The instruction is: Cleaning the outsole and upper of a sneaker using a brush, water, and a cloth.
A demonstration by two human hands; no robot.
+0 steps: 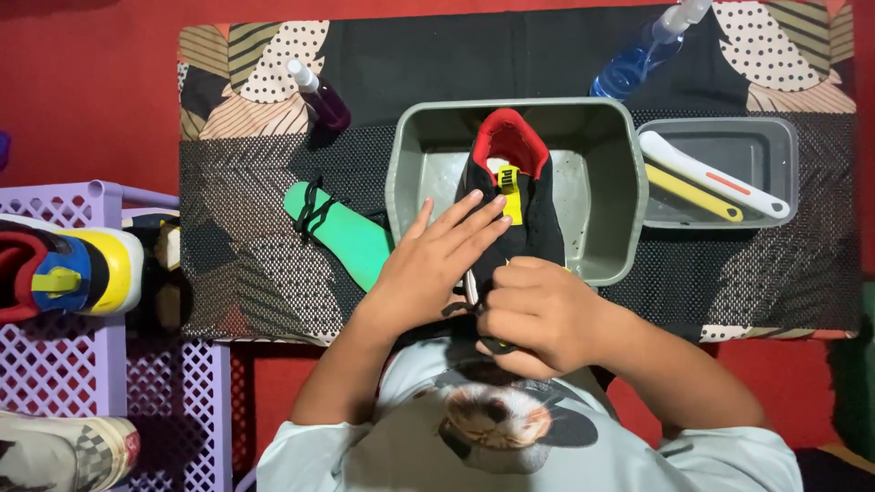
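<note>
My left hand (437,260) lies flat, fingers spread, on the black shoe (515,214) in the grey basin (602,182); my right hand (538,314) is clenched on its lace, which could snag, I think.

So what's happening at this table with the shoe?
A person is working on a black shoe with a red collar, which lies partly in a grey basin. The left hand rests flat on the shoe's side, and the right hand is closed around its near end. A green insole with a black lace lies beside the basin, and brushes sit in a smaller grey tray.
</note>
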